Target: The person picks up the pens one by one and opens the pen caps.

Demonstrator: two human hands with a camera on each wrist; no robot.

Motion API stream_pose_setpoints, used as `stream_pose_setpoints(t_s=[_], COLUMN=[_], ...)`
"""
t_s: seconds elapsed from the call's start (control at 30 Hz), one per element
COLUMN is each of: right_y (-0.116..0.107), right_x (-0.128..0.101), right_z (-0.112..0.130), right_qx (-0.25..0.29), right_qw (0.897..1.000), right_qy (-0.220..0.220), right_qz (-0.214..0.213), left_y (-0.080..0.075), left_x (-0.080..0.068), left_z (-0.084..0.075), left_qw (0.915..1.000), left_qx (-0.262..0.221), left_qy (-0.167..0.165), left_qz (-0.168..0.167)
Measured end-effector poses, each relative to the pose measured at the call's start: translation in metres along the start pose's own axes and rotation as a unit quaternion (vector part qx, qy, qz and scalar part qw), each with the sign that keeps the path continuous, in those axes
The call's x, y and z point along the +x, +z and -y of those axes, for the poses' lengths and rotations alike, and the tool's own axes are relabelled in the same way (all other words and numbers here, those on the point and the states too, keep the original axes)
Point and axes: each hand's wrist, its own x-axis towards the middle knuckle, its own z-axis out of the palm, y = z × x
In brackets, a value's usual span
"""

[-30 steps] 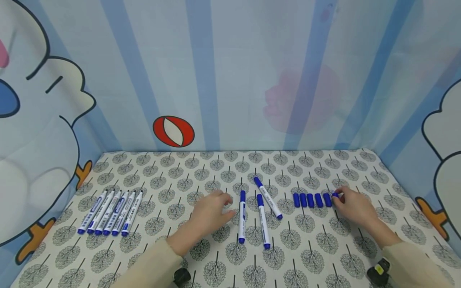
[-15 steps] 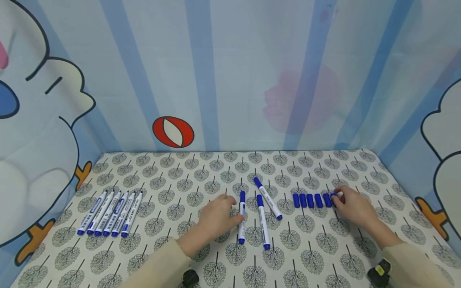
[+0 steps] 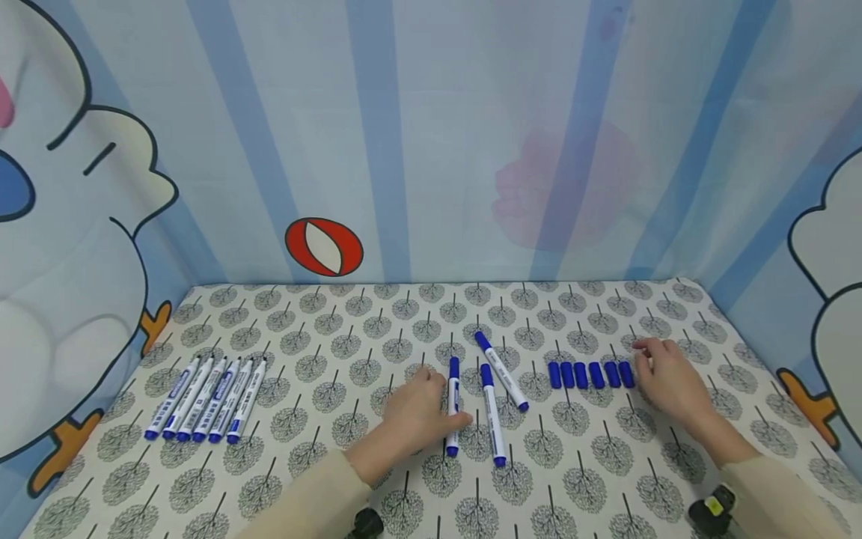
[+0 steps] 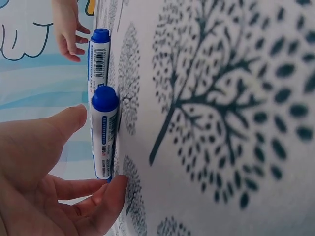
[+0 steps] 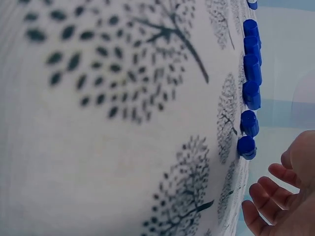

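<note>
My left hand [image 3: 419, 412] is at the leftmost of three capped whiteboard markers, a white marker [image 3: 454, 385] with a blue cap. In the head view the thumb crosses over its barrel. The left wrist view shows thumb and fingers spread around this marker [image 4: 104, 132], a fingertip close to its far end; whether they touch cannot be told. To the right of a row of several blue marker caps [image 3: 581, 376], my right hand [image 3: 673, 385] holds nothing. Its fingers are loosely bent in the right wrist view, apart from the nearest cap [image 5: 246, 147].
Two more capped markers lie to the right, one nearly upright in view [image 3: 493, 419], one slanted marker [image 3: 503, 374]. At the left, several uncapped markers [image 3: 209, 400] lie side by side on the tree-patterned cloth [image 3: 323, 464]. A striped curtain [image 3: 444, 150] stands behind.
My left hand has moved right to the leftmost capped marker. My right hand has let go of the last cap in the row and drawn slightly right.
</note>
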Motion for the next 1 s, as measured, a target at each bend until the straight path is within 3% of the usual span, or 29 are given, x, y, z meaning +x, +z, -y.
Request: stream_pose_setpoints(t_s=[0.43, 0.87, 1.0], right_y=[-0.001, 0.007, 0.009], right_x=[0.003, 0.002, 0.000], right_z=[0.018, 0.040, 0.046], right_qx=[0.020, 0.027, 0.037], right_qw=[0.999, 0.994, 0.990], right_qy=[-0.033, -0.097, -0.125], right_qz=[-0.024, -0.039, -0.045], left_y=[0.003, 0.001, -0.001], left_x=[0.001, 0.004, 0.005], left_z=[-0.004, 0.008, 0.012], left_qw=[0.9986, 0.9884, 0.9894], left_qx=[-0.052, -0.150, -0.144], left_qy=[-0.008, -0.012, -0.010], left_qz=[0.005, 0.017, 0.016])
